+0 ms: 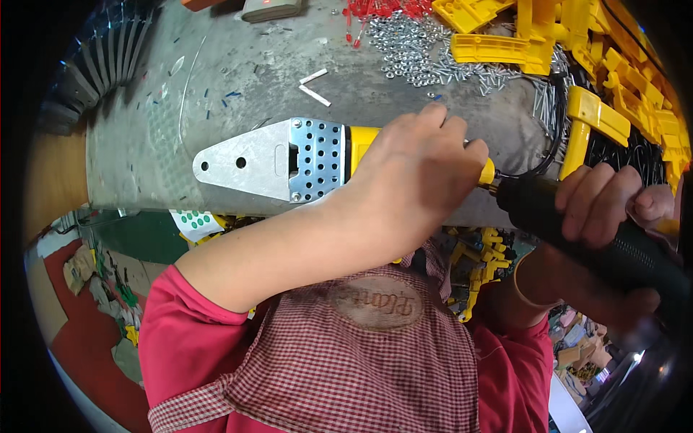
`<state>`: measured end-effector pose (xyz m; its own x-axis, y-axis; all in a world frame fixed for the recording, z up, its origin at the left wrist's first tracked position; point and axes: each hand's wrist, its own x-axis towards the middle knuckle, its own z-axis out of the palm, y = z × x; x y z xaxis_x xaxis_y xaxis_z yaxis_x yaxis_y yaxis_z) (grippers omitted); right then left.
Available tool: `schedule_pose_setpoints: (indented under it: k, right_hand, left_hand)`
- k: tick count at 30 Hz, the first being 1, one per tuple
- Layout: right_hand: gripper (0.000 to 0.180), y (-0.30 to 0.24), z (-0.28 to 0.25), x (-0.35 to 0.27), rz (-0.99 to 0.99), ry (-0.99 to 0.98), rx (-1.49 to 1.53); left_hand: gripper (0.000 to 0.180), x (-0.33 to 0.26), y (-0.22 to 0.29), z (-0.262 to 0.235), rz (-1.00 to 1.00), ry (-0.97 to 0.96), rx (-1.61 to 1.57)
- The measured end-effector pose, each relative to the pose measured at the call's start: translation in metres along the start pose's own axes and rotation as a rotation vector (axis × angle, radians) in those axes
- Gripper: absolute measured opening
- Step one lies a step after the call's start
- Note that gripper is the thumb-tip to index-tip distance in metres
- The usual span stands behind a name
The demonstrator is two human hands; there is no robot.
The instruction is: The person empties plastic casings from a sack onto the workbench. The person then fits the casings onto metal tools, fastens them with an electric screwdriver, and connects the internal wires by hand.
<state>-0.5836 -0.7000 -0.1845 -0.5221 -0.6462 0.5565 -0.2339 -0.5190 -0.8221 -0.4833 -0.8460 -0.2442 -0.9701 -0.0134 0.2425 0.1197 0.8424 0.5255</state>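
Note:
My left hand (422, 169) is closed around the yellow handle (362, 144) of a pipe-welding iron lying across the bench. The iron's flat tapered metal plate (253, 160) points left, and a perforated metal guard (320, 160) joins it to the handle. A black cord (538, 167) runs from the handle's right end. My right hand (595, 209) grips a black power screwdriver (530, 202), tilted, with its bit at the right end of the handle. My left hand covers most of the handle, so whether the bit sits in a screw cannot be made out.
Loose nuts (411, 54) and screws (545, 105) lie at the far right, beside red small parts (379, 9) and piled yellow plastic shells (491, 49). Two white strips (314, 88) rest beyond the iron. Metal plates (108, 54) stand in a row at the far left.

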Motion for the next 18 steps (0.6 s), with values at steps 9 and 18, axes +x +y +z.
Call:
schedule_pose_setpoints:
  k: [9,18]
  right_hand:
    - [0.065,0.005,0.012,0.001,0.015,-0.017,0.044]
    - [0.078,0.000,0.041,0.045,-0.065,-0.013,0.062]
  left_hand:
    - [0.027,-0.008,0.005,0.001,0.042,0.090,0.118]
    - [0.045,-0.100,-0.006,-0.031,0.130,-0.079,0.274]
